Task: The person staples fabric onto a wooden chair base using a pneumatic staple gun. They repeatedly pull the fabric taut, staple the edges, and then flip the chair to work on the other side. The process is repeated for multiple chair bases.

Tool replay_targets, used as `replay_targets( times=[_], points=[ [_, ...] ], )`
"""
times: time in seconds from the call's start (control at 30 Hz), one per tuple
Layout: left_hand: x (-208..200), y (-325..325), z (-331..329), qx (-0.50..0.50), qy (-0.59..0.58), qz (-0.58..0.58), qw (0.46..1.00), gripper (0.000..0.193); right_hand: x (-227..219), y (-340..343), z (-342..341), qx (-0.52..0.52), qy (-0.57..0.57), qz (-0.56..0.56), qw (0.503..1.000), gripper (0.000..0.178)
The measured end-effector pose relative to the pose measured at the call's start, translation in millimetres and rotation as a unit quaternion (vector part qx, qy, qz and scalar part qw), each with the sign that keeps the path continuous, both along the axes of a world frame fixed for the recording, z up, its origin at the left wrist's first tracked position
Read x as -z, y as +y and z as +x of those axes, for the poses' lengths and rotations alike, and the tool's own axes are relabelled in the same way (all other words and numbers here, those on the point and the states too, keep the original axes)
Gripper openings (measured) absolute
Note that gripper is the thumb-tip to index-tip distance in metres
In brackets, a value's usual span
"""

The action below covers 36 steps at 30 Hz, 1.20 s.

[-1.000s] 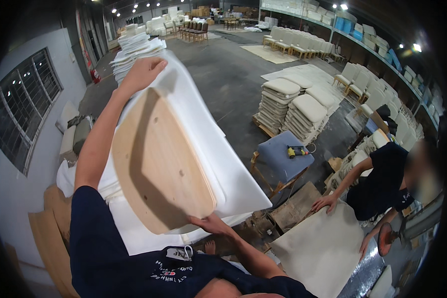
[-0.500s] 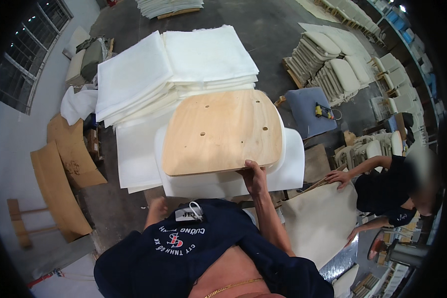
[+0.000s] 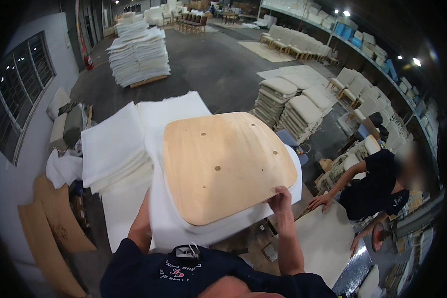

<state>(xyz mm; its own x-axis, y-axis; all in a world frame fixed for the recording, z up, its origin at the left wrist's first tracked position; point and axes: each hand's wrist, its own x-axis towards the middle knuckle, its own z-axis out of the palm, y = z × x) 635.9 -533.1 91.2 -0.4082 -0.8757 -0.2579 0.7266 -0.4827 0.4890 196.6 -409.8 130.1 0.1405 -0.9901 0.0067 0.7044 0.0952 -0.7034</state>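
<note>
A pale plywood seat board (image 3: 228, 166) with rounded corners and several drilled holes is held up in front of me, tilted. My right hand (image 3: 280, 199) grips its near right edge, fingers curled under. Beneath the board lies a white padding sheet (image 3: 164, 223), its edges sticking out on the left, front and right. My left forearm (image 3: 141, 226) reaches up at the sheet's left side. The left hand itself is hidden there, so its hold does not show.
Stacked white padding sheets (image 3: 116, 144) stand beyond on the left. Brown cardboard (image 3: 49, 248) leans at the left wall. Padded seats (image 3: 300, 111) are piled at the far right. At the right, another person's hand (image 3: 321, 202) rests on a cream panel (image 3: 315, 243).
The view has tilted up, showing more of the far hall. The board appears larger and turned, with its near left corner lower. My left arm has reached up to the white sheet.
</note>
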Motion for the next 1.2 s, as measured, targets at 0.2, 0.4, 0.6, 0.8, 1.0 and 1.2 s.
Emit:
replay_targets(
  times=[0.2, 0.4, 0.6, 0.8, 1.0, 1.2],
  points=[
    [-25.2, 7.1, -114.2, 0.065, -0.013, -0.041, 0.997, 0.056, -78.0, 5.7, -85.9, 0.154, 0.081, 0.001, 0.985, 0.053],
    [-56.2, 77.5, -221.1, 0.022, -0.028, -0.101, 0.994, 0.050, -23.9, 118.9, -109.0, 0.516, 0.271, -0.055, 0.810, 0.045],
    [-61.8, 182.8, -357.7, 0.023, -0.086, -0.088, 0.992, 0.052, 181.5, 261.2, -60.4, 0.272, 0.151, 0.168, 0.936, 0.060],
    [-52.1, 285.3, -455.9, 0.042, -0.063, -0.076, 0.994, 0.036, 38.3, 301.2, -94.7, 0.276, -0.071, -0.080, 0.955, 0.086],
    [-23.9, 337.4, -506.4, 0.128, -0.071, -0.098, 0.984, 0.036, 20.2, 357.0, -148.4, 0.391, -0.212, -0.099, 0.890, 0.081],
    [15.2, 364.9, -518.4, 0.226, -0.174, -0.219, 0.933, 0.045, 50.2, 395.6, -181.0, 0.484, -0.205, 0.098, 0.845, 0.059]
  ],
)
